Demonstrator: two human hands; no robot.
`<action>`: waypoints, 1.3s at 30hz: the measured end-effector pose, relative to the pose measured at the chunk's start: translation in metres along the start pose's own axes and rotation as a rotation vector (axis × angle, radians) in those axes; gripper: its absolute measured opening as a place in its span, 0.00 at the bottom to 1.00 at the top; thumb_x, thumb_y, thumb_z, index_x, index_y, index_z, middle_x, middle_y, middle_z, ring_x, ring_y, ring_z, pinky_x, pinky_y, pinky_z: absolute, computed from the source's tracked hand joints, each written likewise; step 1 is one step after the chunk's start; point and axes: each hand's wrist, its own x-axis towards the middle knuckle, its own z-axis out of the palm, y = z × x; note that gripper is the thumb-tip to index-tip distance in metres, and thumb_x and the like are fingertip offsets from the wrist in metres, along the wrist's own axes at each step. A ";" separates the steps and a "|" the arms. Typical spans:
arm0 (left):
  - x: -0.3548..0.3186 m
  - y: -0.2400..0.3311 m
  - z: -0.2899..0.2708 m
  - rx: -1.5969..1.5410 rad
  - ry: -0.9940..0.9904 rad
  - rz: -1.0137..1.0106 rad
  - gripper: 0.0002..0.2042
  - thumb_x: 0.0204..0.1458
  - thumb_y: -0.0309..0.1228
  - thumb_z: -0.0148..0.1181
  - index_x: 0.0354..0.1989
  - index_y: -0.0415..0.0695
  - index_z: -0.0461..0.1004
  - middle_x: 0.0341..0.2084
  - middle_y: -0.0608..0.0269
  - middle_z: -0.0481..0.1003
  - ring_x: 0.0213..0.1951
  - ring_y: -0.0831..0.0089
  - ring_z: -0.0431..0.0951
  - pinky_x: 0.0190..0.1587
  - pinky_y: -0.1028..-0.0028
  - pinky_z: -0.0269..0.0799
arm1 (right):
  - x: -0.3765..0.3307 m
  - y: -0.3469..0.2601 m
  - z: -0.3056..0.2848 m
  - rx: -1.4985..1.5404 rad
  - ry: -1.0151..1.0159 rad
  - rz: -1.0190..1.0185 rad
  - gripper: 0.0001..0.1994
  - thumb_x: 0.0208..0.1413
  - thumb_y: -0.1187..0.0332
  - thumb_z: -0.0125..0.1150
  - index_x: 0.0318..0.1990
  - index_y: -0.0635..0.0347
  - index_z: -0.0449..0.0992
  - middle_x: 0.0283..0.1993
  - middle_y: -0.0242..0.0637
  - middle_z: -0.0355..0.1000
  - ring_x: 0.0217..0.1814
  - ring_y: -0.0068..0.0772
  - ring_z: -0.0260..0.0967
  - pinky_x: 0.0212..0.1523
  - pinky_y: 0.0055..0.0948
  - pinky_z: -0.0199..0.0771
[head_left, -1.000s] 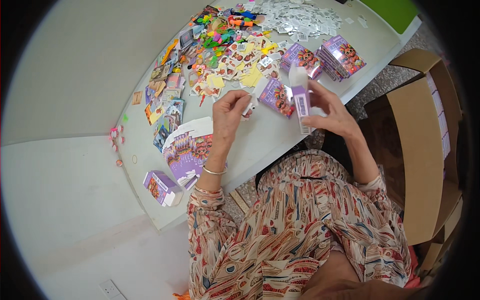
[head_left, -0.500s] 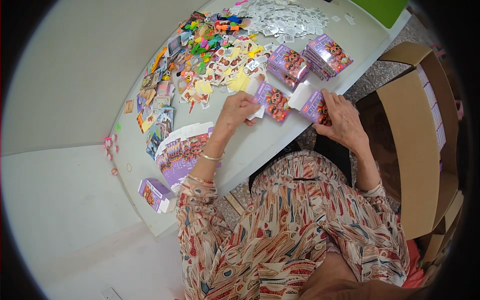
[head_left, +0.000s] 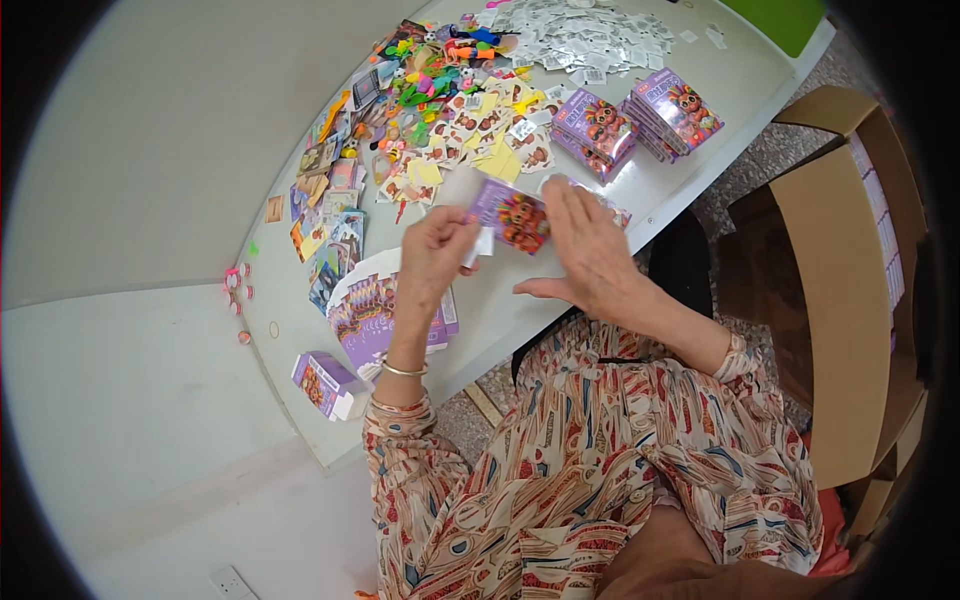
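My left hand (head_left: 438,255) pinches a small purple carton (head_left: 515,218) by its left end, where white flaps stick out. Colourful cartoon figures cover the carton's face. Against its right side lies my right hand (head_left: 590,245), fingers stretched out and thumb spread away. Behind those fingers a second purple carton (head_left: 618,211) shows only in part. Left of my left forearm, a fanned stack of flat purple cartons (head_left: 372,315) with white flaps rests on the table. Near it a single purple carton (head_left: 322,385) has its white end flap out.
Stacked purple cartons (head_left: 680,110) stand at the far right of the white table (head_left: 480,335). Beyond my hands lie sticker sheets (head_left: 490,140), small colourful toys (head_left: 430,85), cards (head_left: 340,240) and silvery packets (head_left: 600,38). An open cardboard box (head_left: 830,300) stands beside the table's right edge.
My left hand has drawn its carton left and nearer. My right hand has shifted left from gripping the second carton to lying spread beside the first. The whole view has shifted slightly.
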 end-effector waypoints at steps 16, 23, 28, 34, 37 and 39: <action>-0.001 0.010 0.035 0.780 0.381 0.901 0.10 0.50 0.20 0.59 0.41 0.41 0.75 0.34 0.56 0.75 0.32 0.62 0.76 0.37 0.72 0.72 | -0.001 0.000 0.015 0.052 -0.071 0.132 0.41 0.38 0.66 0.70 0.58 0.72 0.54 0.47 0.52 0.63 0.48 0.52 0.63 0.49 0.41 0.65; 0.044 0.031 -0.020 0.204 0.215 0.357 0.08 0.55 0.27 0.58 0.38 0.37 0.78 0.27 0.63 0.77 0.27 0.77 0.76 0.32 0.78 0.72 | -0.003 0.011 0.013 0.096 -0.036 0.161 0.41 0.42 0.64 0.70 0.60 0.72 0.51 0.45 0.52 0.63 0.47 0.52 0.64 0.48 0.42 0.67; 0.147 -0.008 -0.098 0.298 0.355 0.287 0.11 0.54 0.34 0.59 0.33 0.36 0.78 0.22 0.64 0.77 0.24 0.76 0.75 0.29 0.77 0.71 | -0.002 0.012 0.011 0.097 0.021 0.177 0.41 0.42 0.64 0.70 0.60 0.71 0.51 0.44 0.52 0.63 0.45 0.53 0.65 0.44 0.43 0.68; 0.209 -0.042 -0.068 0.897 0.405 0.392 0.13 0.42 0.37 0.63 0.24 0.37 0.78 0.25 0.45 0.76 0.28 0.52 0.75 0.36 0.60 0.72 | -0.005 0.023 0.008 0.092 -0.018 0.252 0.43 0.42 0.62 0.70 0.61 0.71 0.50 0.47 0.54 0.64 0.46 0.54 0.66 0.45 0.43 0.70; 0.224 -0.064 -0.079 0.951 0.462 0.525 0.12 0.41 0.37 0.64 0.25 0.39 0.79 0.26 0.45 0.76 0.31 0.52 0.76 0.37 0.59 0.72 | -0.003 0.025 0.008 0.087 0.031 0.200 0.45 0.42 0.62 0.70 0.62 0.73 0.49 0.48 0.56 0.64 0.47 0.55 0.66 0.47 0.43 0.70; 0.224 -0.063 -0.082 0.955 0.470 0.551 0.12 0.41 0.37 0.64 0.25 0.39 0.79 0.26 0.46 0.76 0.31 0.52 0.76 0.38 0.59 0.72 | -0.004 0.026 0.008 0.081 0.028 0.207 0.46 0.42 0.62 0.70 0.63 0.74 0.47 0.50 0.58 0.63 0.48 0.57 0.66 0.48 0.43 0.69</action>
